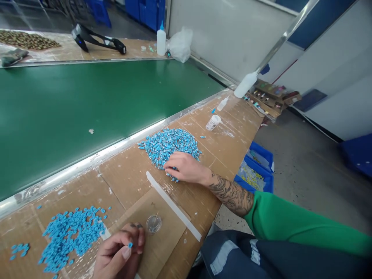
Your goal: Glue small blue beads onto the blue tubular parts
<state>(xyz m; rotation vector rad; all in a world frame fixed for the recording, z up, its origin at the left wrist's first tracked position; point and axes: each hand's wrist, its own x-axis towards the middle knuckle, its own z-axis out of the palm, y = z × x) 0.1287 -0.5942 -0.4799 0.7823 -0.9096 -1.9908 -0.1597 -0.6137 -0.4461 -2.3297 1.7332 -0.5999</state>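
My left hand is closed in a pinch on a small blue ring, low in the view beside a brown cardboard sheet. To its left lies a spread pile of similar blue rings. My right hand reaches down at the near edge of a heap of small blue pieces with pale tips. Its fingers are bent together over the heap's edge; whether a piece is between them is hidden. On the sheet, between my hands, sits a small clear round dish with a thin stick in it.
Beyond the wooden bench runs a green conveyor belt with a metal edge. A white cup and a small squeeze bottle are farther right. Blue bins stand below the bench's right edge. White tape crosses the sheet.
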